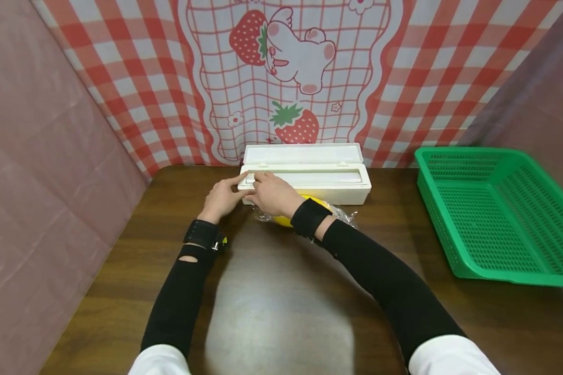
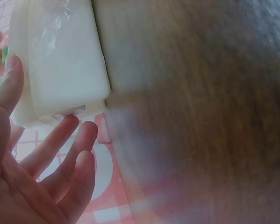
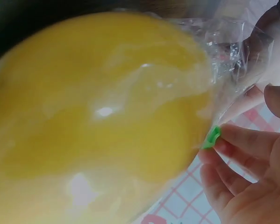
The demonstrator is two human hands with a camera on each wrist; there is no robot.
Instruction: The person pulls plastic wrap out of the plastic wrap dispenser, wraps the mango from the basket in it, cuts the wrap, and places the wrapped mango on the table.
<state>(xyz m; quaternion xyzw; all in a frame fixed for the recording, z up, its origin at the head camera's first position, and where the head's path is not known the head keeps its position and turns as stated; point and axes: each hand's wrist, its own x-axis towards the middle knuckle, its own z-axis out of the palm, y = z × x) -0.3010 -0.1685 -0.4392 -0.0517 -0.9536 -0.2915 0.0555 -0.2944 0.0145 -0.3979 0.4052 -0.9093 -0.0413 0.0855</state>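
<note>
A long white cling film dispenser (image 1: 338,196), its lid (image 1: 305,153) raised, stands at the back of the table. My left hand (image 1: 222,199) holds its left end, the thumb on the edge and fingers (image 2: 67,126) at the end face. Over the same end, my right hand (image 1: 274,195) has its fingertips on a small green slider (image 3: 212,137). Below the right hand lies a rounded yellow object (image 3: 93,116) under clear film (image 3: 228,51), in front of the dispenser. My right hand and wrist hide part of it in the head view.
A green plastic basket (image 1: 450,239) stands on the right of the wooden table (image 1: 281,302). Behind the dispenser hangs a red and white checked cloth (image 1: 141,67) with strawberries. Pink cloth (image 1: 42,182) hangs along the left side.
</note>
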